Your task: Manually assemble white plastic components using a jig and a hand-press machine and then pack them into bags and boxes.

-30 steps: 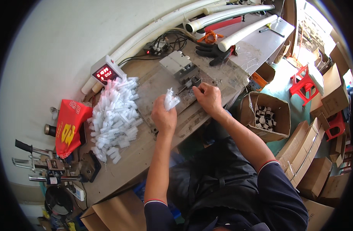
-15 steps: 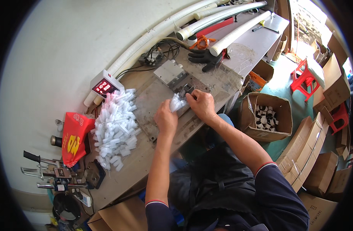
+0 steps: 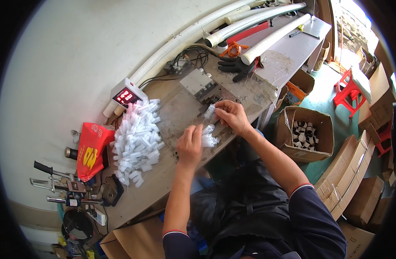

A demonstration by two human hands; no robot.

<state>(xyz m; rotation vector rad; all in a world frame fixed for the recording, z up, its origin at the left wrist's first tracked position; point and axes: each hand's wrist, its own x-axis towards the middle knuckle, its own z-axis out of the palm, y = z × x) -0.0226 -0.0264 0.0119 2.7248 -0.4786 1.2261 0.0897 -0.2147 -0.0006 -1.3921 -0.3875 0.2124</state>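
My right hand pinches a small white bristle brush over the front of the metal fixture. Facing it, my left hand is closed with its fingertips at the thin stem below that brush. A few more white brushes sit against the left fingers; whether the palm grips them or they lie on the bench is hidden. Just behind the hands stands the metal block fixture on a flat plate. A large heap of the same white brushes covers the bench to the left.
A digital display box with red digits stands behind the heap, a red bag beside it. A black glove and long white tubes lie farther back. Right of the bench, a carton holds black-and-white pieces.
My hands have drawn apart slightly. The right hand now holds one brush up and away from the bunch, which shows beside the left fingers. The view has shifted a little.
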